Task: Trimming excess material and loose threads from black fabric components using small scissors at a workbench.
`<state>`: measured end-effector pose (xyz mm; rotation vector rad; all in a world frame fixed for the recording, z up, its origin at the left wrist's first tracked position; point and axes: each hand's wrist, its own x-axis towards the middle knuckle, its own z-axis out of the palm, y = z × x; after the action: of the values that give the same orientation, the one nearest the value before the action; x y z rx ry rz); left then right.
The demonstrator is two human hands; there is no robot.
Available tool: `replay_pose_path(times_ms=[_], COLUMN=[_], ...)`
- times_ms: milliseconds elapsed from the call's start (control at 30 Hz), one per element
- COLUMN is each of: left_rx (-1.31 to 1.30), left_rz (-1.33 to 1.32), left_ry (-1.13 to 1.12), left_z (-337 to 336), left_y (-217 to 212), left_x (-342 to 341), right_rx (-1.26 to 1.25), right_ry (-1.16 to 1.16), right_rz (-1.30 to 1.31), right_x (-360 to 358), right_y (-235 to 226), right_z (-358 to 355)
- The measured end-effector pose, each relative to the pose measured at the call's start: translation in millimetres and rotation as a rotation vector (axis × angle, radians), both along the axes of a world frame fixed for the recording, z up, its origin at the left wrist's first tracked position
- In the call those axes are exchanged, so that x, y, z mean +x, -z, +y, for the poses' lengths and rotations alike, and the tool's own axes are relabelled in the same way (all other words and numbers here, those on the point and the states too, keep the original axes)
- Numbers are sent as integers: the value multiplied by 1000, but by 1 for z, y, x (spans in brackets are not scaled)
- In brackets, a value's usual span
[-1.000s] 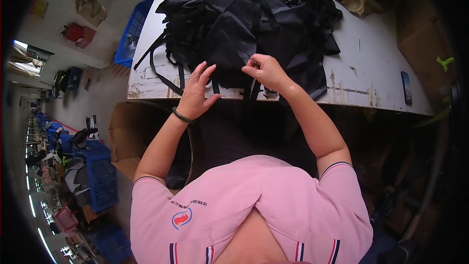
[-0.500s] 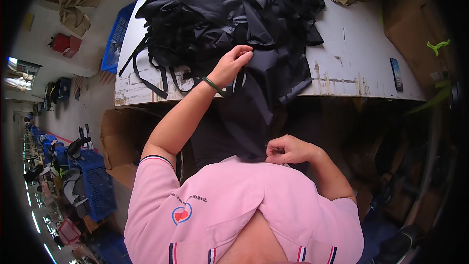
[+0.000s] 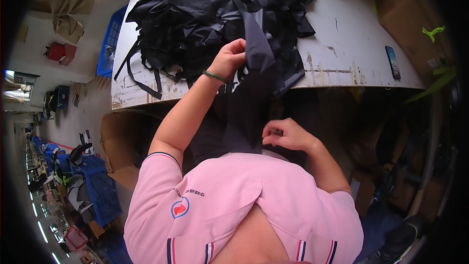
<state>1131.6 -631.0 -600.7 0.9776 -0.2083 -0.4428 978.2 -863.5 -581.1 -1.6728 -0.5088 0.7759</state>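
Seen from the head camera, a person in a pink polo shirt (image 3: 244,205) works a dark fabric piece (image 3: 254,73) at the near edge of a worn white table (image 3: 351,49). The left hand (image 3: 228,60), a green band (image 3: 214,76) on its wrist, is raised above that near edge with the fingers closed on the upper part of the piece, which hangs from the grip down over the table's front edge toward the person's chest. The right hand (image 3: 286,135) sits low, below the table edge and just in front of the chest, fingers curled and pinched narrow at the lower end of the same piece; how firmly it grips cannot be told. Behind the left hand, a large heap of black fabric and straps (image 3: 205,14) covers the left and middle of the tabletop, loose straps trailing over the left near corner. A dark phone (image 3: 392,62) lies near the table's right edge, well apart from both hands. A brown cardboard box (image 3: 119,146) stands on the floor below the table's left near corner, and blue plastic crates (image 3: 97,186) sit farther left.
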Motion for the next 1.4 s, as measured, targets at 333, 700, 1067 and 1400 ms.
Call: replay_pose_path(times_ms=[333,700,1067,1400], left_rx=[315,327,8,619], left_rz=[-430,-260,37,-802], left_ry=[-106,-153,-607,-219], left_z=[9,19,54,5], left_y=[-60,-82,-73,-107], left_x=[-96,-125,-104,-119], right_rx=[216,96,546,351], right_ry=[543,537,636,525], right_rz=[-489,-460,149,-124], right_x=[44,39,45,38], right_y=[-68,-69,-74,-94], right_z=[27,50,27,45])
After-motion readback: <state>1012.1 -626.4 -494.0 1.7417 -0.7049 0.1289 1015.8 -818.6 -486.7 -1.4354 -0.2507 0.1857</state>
